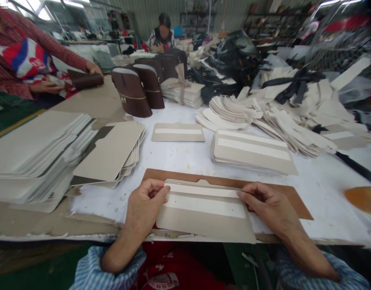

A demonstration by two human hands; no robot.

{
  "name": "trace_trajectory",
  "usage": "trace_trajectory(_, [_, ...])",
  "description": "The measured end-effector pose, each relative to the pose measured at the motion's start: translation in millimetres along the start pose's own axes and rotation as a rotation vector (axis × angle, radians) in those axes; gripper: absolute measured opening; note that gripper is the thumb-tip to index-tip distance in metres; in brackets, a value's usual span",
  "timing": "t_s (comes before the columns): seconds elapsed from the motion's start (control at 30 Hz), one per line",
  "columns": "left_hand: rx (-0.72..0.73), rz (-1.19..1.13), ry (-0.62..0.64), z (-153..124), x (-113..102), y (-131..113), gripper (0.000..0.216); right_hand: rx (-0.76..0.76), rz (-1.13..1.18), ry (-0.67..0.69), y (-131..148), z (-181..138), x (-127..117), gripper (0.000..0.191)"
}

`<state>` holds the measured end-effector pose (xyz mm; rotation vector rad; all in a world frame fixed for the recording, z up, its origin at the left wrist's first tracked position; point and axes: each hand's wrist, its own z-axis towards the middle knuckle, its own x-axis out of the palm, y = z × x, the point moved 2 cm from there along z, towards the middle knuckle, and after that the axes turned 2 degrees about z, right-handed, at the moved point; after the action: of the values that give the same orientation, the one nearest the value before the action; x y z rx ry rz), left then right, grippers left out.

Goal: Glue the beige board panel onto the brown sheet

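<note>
Panel: a beige panel (203, 219) lies flat in the lower middle of the frame, on a brown board (291, 201).
Strip: a white strip (203, 190) runs along the top edge of the panel; a second, wider white band lies just below it.
Near edge: the lower edge of the panel reaches the near edge of the table (324, 189), at the bottom of the frame.
Room above: a band of white table lies between the board and the stack (252, 155) in the middle right.
Room left: a fanned pile (113, 151) sits near the left hand, and a bigger heap (31, 157) fills the left of the frame.
Room right: white table goes from the board to an orange blur (362, 199) at the right edge.
Left hand: the left hand (144, 207) comes from the lower left, wrist low; thumb and forefinger are pinched on the left end of the strip, the other fingers curled.
Right hand: the right hand (268, 205) comes from the lower right, palm down; its fingertips are closed on the right end of the strip.
Far side: brown bags (132, 90) stand in the upper middle; a co-worker's hand (93, 68) rests in the upper left, well apart.
</note>
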<state>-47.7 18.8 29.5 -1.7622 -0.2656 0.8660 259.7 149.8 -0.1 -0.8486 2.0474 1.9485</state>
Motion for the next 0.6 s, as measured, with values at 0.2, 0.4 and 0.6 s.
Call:
trace_trajectory(0.2, [0.143,0.160,-0.022,3.4,3.8,6.7,0.024,0.005,-0.127,-0.052,1.5,-1.5,1.7,0.040])
trace_trajectory(0.4, [0.302,0.287,-0.070,6.7,7.8,7.0,0.017,0.005,-0.220,-0.089,5.1,-1.7,4.5,0.040])
trace_trajectory(0.6, [0.325,0.316,-0.092,5.2,10.0,5.8,0.020,-0.001,-0.263,-0.108,10.7,-3.0,2.2,0.038])
